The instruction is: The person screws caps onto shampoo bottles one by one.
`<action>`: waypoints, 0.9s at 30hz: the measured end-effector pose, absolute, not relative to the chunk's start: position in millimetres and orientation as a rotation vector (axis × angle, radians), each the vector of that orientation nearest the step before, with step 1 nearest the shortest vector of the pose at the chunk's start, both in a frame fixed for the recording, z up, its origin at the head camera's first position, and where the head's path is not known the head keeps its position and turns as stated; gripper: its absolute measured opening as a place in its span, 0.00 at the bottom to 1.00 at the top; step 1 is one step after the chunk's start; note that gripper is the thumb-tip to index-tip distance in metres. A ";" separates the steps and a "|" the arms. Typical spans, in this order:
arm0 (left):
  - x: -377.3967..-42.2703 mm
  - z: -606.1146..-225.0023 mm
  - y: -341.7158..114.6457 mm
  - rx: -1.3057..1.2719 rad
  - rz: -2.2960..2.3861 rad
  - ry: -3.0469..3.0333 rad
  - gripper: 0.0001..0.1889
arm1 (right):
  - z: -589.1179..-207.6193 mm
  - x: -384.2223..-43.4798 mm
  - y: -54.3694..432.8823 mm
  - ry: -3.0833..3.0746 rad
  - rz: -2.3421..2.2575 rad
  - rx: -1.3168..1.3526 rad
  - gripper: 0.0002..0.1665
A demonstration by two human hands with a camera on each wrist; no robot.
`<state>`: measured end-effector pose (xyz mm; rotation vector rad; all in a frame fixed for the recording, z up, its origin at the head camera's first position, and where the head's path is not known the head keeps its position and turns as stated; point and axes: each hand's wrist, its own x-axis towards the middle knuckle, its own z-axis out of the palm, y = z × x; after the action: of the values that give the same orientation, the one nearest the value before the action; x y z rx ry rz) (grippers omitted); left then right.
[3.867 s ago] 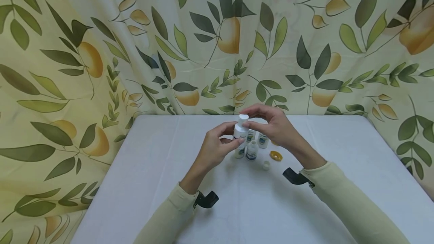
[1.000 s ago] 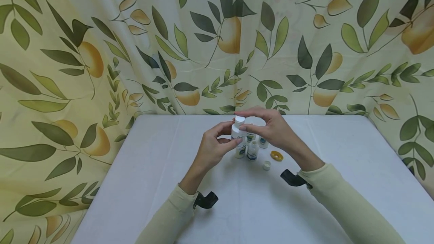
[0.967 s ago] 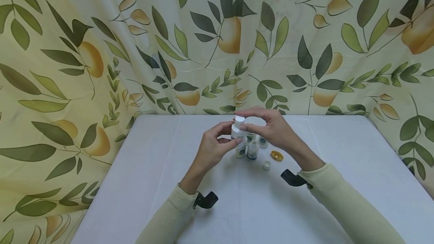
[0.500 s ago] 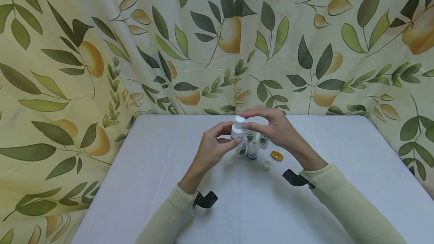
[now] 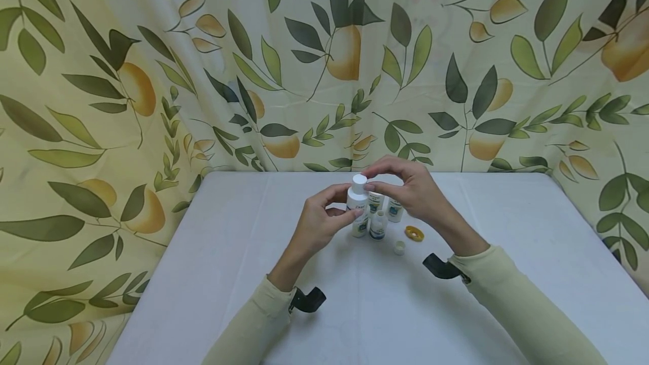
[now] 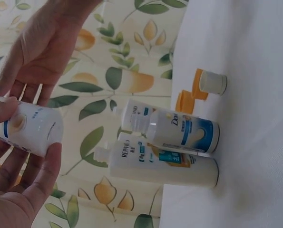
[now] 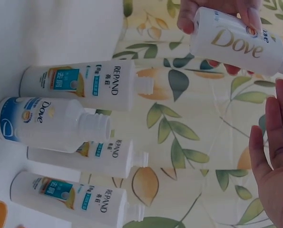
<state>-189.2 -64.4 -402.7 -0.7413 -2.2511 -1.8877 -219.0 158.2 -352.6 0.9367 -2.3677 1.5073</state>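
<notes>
My left hand (image 5: 324,213) holds a white Dove bottle (image 7: 239,45) up above the table, thumb and fingers around its body. At the bottle's top is a white cap (image 5: 359,180), and the thumb and forefinger of my right hand (image 5: 410,187) pinch its side. In the left wrist view the bottle (image 6: 34,128) shows its base end, and the cap is out of frame. Just below and behind the held bottle stand several uncapped bottles: a small Dove bottle (image 7: 51,118) with a blue-banded label and white REPAND bottles (image 7: 79,85).
A yellow-orange ring-shaped cap (image 5: 413,234) lies right of the standing bottles, with a small white cap (image 5: 399,248) nearer the front. A white cloth covers the table (image 5: 243,241). Behind it hangs a leaf-and-fruit patterned curtain (image 5: 284,72).
My right hand's fingers have drawn slightly back to the right around the cap, after reaching further over it a second ago. The bottle stays nearly in place in my left hand.
</notes>
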 end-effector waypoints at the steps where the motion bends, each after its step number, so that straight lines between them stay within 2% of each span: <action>1: -189.2 -402.5 -64.1 -0.740 -1.884 -2.251 0.26 | -352.6 -218.7 158.1 -2.371 1.511 0.928 0.15; 27: -184.8 -405.4 -56.2 -0.783 -1.879 -2.240 0.24 | -352.9 -214.2 147.1 -2.422 1.551 0.936 0.18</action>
<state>-184.8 -56.2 -405.4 -0.7829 -2.2399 -1.8787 -214.2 147.1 -352.9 0.9357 -2.4223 1.5511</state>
